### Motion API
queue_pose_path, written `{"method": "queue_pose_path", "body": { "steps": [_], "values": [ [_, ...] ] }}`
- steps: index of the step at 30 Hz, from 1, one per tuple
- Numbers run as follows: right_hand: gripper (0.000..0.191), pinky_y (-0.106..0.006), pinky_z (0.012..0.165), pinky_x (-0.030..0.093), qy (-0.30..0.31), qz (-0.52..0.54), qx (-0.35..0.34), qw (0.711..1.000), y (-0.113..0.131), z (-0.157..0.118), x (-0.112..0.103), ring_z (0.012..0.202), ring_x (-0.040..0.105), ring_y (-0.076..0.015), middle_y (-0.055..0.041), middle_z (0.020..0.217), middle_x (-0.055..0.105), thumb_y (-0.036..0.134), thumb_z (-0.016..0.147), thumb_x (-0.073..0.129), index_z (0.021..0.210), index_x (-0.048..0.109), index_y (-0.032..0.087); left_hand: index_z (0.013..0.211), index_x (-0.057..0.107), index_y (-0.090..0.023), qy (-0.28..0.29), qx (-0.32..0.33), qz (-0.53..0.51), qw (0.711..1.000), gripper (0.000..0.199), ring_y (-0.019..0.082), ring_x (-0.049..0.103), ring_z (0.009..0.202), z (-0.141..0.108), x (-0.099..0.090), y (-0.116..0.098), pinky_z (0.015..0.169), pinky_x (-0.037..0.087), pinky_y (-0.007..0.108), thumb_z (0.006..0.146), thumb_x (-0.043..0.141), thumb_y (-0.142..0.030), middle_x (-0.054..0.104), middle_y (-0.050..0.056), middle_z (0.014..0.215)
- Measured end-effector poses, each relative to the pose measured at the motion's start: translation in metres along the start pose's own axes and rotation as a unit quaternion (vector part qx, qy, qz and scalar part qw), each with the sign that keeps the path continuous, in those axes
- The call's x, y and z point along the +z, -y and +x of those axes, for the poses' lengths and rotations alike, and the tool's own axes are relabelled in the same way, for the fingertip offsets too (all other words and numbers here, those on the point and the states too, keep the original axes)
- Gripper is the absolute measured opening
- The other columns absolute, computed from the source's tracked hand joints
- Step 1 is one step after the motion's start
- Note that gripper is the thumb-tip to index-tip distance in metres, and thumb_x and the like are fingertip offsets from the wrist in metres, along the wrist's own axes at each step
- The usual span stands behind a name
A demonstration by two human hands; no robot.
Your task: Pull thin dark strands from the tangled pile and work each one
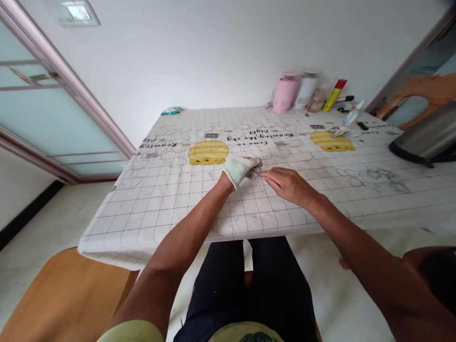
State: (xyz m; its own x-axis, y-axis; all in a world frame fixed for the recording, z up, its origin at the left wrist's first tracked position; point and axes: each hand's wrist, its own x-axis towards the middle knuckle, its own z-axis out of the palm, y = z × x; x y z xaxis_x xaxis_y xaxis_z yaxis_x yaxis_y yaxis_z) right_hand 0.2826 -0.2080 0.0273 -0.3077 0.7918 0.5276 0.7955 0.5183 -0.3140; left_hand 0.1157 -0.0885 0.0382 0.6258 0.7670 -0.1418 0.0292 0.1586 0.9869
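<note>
My left hand [245, 168] wears a white and pale green glove [236, 171] and rests over the middle of the checked tablecloth [164, 190]. Its gloved fingers point right, and what they hold, if anything, is too small to tell. Just right of it is my bare right hand [281, 183], its fingers pinched together close to the glove's fingertips. A thin something may be between the two hands, but I cannot make it out. A tangle of thin grey loops [374, 176] lies on the cloth farther right.
At the back right stand a pink cylinder [285, 94], a white cylinder [306, 90], a yellow and red can [334, 96] and a small bottle [354, 113]. A metal kettle [427, 135] is at the right. A green packet [171, 110] lies at the back left. A wooden chair [67, 294] is lower left.
</note>
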Motion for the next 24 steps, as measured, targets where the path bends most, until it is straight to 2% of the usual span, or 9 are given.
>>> {"method": "queue_pose_path", "body": {
  "steps": [3, 5, 8, 11, 13, 16, 19, 21, 24],
  "values": [
    [0.023, -0.036, 0.077, 0.056, 0.002, 0.026, 0.037, 0.999, -0.001, 0.003, -0.002, 0.085, 0.073, -0.0217, -0.0058, 0.102, 0.080, 0.028, 0.105, 0.055, 0.113, 0.077, 0.026, 0.090, 0.071, -0.014, -0.034, 0.027, -0.006, 0.999, 0.027, 0.013, 0.068, 0.067, -0.009, -0.009, -0.009, 0.067, 0.056, 0.027, 0.094, 0.073, -0.040, 0.077, 0.009, 0.086],
    [0.021, -0.033, 0.070, 0.054, 0.004, 0.054, 0.084, 0.995, 0.000, 0.005, -0.002, 0.075, 0.071, -0.0190, -0.0036, 0.090, 0.078, 0.031, 0.104, 0.058, 0.108, 0.078, 0.025, 0.093, 0.072, -0.014, -0.092, 0.063, 0.000, 0.994, 0.033, 0.015, 0.071, 0.074, -0.029, -0.021, -0.018, 0.072, 0.058, 0.028, 0.095, 0.071, -0.046, 0.078, 0.010, 0.091],
    [0.020, -0.031, 0.061, 0.051, 0.007, 0.103, 0.148, 0.984, 0.008, 0.010, 0.001, 0.061, 0.065, -0.0169, -0.0005, 0.071, 0.071, 0.035, 0.102, 0.061, 0.104, 0.078, 0.024, 0.096, 0.074, -0.015, -0.214, 0.099, 0.048, 0.970, 0.033, 0.017, 0.073, 0.082, -0.083, -0.043, -0.021, 0.078, 0.059, 0.028, 0.099, 0.062, -0.046, 0.079, 0.009, 0.092],
    [0.020, -0.031, 0.056, 0.051, 0.015, 0.140, 0.169, 0.975, 0.022, 0.022, 0.014, 0.057, 0.065, -0.0174, -0.0004, 0.067, 0.068, 0.038, 0.100, 0.063, 0.103, 0.079, 0.025, 0.104, 0.078, -0.020, -0.297, 0.089, 0.107, 0.945, 0.034, 0.018, 0.075, 0.089, -0.147, -0.055, -0.001, 0.085, 0.059, 0.028, 0.103, 0.053, -0.043, 0.080, 0.005, 0.091],
    [0.021, -0.031, 0.054, 0.051, 0.025, 0.166, 0.159, 0.973, 0.034, 0.037, 0.030, 0.056, 0.065, -0.0182, -0.0013, 0.066, 0.068, 0.041, 0.100, 0.065, 0.102, 0.079, 0.026, 0.108, 0.080, -0.027, -0.296, 0.057, 0.170, 0.938, 0.030, 0.018, 0.076, 0.092, -0.179, -0.055, 0.024, 0.088, 0.058, 0.030, 0.103, 0.053, -0.038, 0.080, 0.003, 0.094],
    [0.021, -0.031, 0.054, 0.054, 0.051, 0.214, 0.135, 0.966, 0.058, 0.068, 0.060, 0.057, 0.066, -0.0189, -0.0017, 0.067, 0.068, 0.044, 0.100, 0.067, 0.101, 0.079, 0.027, 0.098, 0.082, -0.032, -0.283, 0.067, 0.277, 0.916, 0.028, 0.022, 0.074, 0.095, -0.202, -0.054, 0.062, 0.093, 0.058, 0.036, 0.101, 0.054, -0.032, 0.080, 0.005, 0.095],
    [0.020, -0.031, 0.055, 0.054, 0.087, 0.238, 0.112, 0.961, 0.085, 0.105, 0.094, 0.058, 0.066, -0.0183, -0.0013, 0.068, 0.070, 0.041, 0.099, 0.066, 0.102, 0.078, 0.025, 0.105, 0.081, -0.032, -0.246, 0.109, 0.346, 0.899, 0.026, 0.027, 0.072, 0.100, -0.206, -0.057, 0.086, 0.092, 0.056, 0.041, 0.100, 0.056, -0.031, 0.080, 0.008, 0.100],
    [0.019, -0.030, 0.055, 0.052, 0.103, 0.234, 0.086, 0.963, 0.100, 0.130, 0.117, 0.057, 0.064, -0.0171, -0.0005, 0.066, 0.069, 0.038, 0.099, 0.065, 0.100, 0.077, 0.024, 0.112, 0.080, -0.030, -0.212, 0.145, 0.393, 0.883, 0.027, 0.027, 0.072, 0.097, -0.204, -0.060, 0.093, 0.088, 0.056, 0.041, 0.101, 0.055, -0.030, 0.079, 0.010, 0.100],
    [0.017, -0.029, 0.056, 0.049, 0.115, 0.223, 0.044, 0.967, 0.114, 0.166, 0.150, 0.057, 0.063, -0.0159, 0.0003, 0.065, 0.068, 0.034, 0.099, 0.062, 0.097, 0.075, 0.022, 0.110, 0.077, -0.028, -0.175, 0.181, 0.442, 0.861, 0.025, 0.025, 0.072, 0.087, -0.201, -0.064, 0.098, 0.079, 0.054, 0.040, 0.103, 0.053, -0.030, 0.077, 0.009, 0.092]
  ]
}}
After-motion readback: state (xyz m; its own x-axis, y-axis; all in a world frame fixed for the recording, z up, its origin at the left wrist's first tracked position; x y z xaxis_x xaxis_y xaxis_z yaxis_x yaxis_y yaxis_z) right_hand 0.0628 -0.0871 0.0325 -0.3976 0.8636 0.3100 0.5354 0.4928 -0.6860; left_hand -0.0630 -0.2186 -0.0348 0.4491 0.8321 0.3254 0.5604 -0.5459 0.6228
